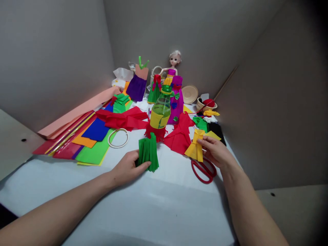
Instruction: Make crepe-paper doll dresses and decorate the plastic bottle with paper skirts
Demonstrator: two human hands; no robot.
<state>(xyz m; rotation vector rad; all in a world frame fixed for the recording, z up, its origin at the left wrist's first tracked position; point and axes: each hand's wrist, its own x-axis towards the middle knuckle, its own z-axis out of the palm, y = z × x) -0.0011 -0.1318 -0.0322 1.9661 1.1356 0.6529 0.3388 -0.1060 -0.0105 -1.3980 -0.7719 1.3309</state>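
Note:
My left hand (130, 166) is closed on a pleated green paper piece (149, 153), thumb in front and fingers behind it. Over the red scissors (204, 172), my right hand (214, 150) pinches a yellow paper dress shape (196, 145) with flared lower edge. Just beyond the green piece stands a bottle (160, 109) with a green cap, a yellow band and a red fringe at its base. Red paper pieces (180, 136) lie between the bottle and my right hand. The scissors' blades are hidden under the paper.
A roll of white tape (118, 138) lies left of the bottle. Coloured sheets (96, 130) spread along the left side. At the back stand a doll (175, 63), a purple paper dress (137, 85) and a magenta one (176, 102). A bowl (205, 104) holds red yarn.

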